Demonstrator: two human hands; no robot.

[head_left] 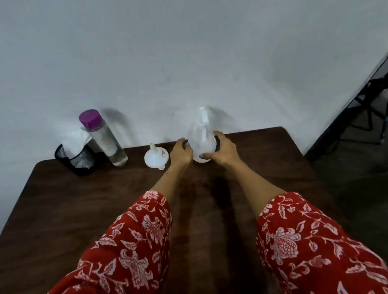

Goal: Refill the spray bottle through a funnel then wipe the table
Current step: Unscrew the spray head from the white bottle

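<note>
Curved, spread fingers of the left hand (181,152) and right hand (222,150) flank a white spray bottle (203,142), gripping nothing clearly; contact is unclear. The bottle stands upright at the dark table's (69,208) far edge. Left: white funnel (155,156), purple-capped water bottle (103,137).

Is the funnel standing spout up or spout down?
Spout up: the funnel rests wide mouth down on the table, narrow stem pointing upward.

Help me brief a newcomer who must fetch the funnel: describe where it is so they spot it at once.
Look along the far edge of the dark wooden table, by the wall. Between the purple-capped bottle and the spray bottle sits the funnel: small, white, spout upward.
</note>
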